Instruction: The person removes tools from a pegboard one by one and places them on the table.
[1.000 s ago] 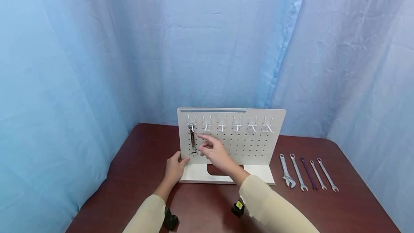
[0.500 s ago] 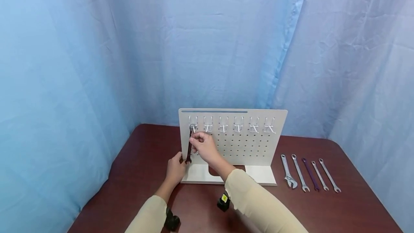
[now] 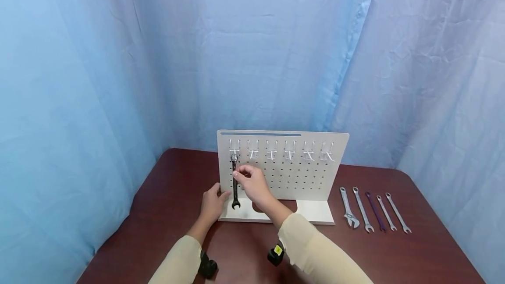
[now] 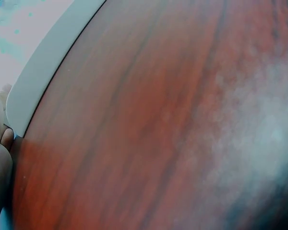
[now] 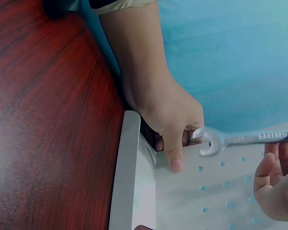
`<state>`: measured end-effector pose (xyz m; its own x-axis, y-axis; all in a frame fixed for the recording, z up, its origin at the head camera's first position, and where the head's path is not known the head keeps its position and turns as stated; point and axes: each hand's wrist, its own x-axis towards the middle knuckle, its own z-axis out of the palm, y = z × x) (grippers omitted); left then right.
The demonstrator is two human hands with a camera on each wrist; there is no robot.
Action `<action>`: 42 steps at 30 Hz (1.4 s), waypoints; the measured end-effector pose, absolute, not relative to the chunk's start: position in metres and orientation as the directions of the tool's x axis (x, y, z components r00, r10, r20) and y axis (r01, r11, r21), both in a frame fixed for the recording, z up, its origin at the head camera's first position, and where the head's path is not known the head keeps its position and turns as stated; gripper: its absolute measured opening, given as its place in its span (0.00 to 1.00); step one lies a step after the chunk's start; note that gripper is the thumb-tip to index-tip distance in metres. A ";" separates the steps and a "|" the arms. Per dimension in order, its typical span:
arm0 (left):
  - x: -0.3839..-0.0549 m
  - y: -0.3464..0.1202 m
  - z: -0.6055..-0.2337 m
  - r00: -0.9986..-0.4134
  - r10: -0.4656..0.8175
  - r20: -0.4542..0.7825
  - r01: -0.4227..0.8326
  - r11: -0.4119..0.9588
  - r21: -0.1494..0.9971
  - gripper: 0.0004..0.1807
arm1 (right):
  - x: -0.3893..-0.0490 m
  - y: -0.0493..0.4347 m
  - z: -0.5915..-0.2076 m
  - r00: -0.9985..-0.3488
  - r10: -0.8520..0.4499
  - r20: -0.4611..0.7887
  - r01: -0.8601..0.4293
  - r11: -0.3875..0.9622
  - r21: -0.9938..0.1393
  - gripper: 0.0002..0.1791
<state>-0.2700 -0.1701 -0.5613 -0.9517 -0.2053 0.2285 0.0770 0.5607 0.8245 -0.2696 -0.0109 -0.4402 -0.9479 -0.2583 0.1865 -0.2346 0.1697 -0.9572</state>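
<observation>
At the left edge of the white pegboard (image 3: 311, 179), the left hand (image 3: 212, 204) grips the board's lower corner, its thumb (image 5: 174, 155) pressed flat on the front face and the other fingers curled round behind the edge. Just right of it a wrench (image 3: 235, 183) hangs upright against the board, its ring end over the leftmost hook (image 3: 234, 152) and its open jaw end down near the board's foot. The right hand (image 3: 252, 184) holds the wrench about midway along its shaft, fingers curled and pinching it; from the right wrist view the fingertips (image 5: 268, 167) lie against the shaft, though how firmly they clamp it is hard to tell there. The remaining hooks (image 3: 289, 154) along the top row carry nothing. Further right, on the dark red worktop (image 3: 414, 257) beside the board's foot, five more tools lie in a row (image 3: 372, 210), well apart from both hands: an adjustable spanner (image 3: 349, 208) nearest the board, then four slimmer wrenches, one of them purple (image 3: 374, 210).
</observation>
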 end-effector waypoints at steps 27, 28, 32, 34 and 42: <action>-0.267 -0.171 -0.561 -0.948 -0.221 0.228 0.067 0.564 0.823 0.08 | -0.225 0.027 -0.424 -0.922 -0.344 0.177 -0.210 0.062 -0.976 0.08; -0.267 -0.170 -0.560 -0.948 -0.225 0.225 0.063 0.560 0.826 0.08 | -0.224 0.032 -0.425 -0.924 -0.344 0.168 -0.203 0.070 -0.977 0.09; -0.266 -0.169 -0.561 -0.945 -0.229 0.233 0.068 0.560 0.825 0.08 | -0.220 0.051 -0.425 -0.940 -0.306 0.151 -0.197 0.123 -0.973 0.08; -0.266 -0.169 -0.562 -0.945 -0.227 0.237 0.073 0.559 0.826 0.08 | -0.219 0.062 -0.425 -0.949 -0.286 0.134 -0.176 0.127 -0.976 0.08; -0.268 -0.167 -0.561 -0.948 -0.226 0.223 0.068 0.542 0.838 0.07 | -0.220 0.115 -0.432 -0.968 -0.224 0.115 -0.151 0.150 -0.977 0.10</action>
<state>-0.2682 -0.1673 -0.5609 -0.9481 -0.2264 0.2232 0.0678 0.5421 0.8376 -0.2197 0.1154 -0.4319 -0.9679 -0.2237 0.1148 -0.1506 0.1500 -0.9772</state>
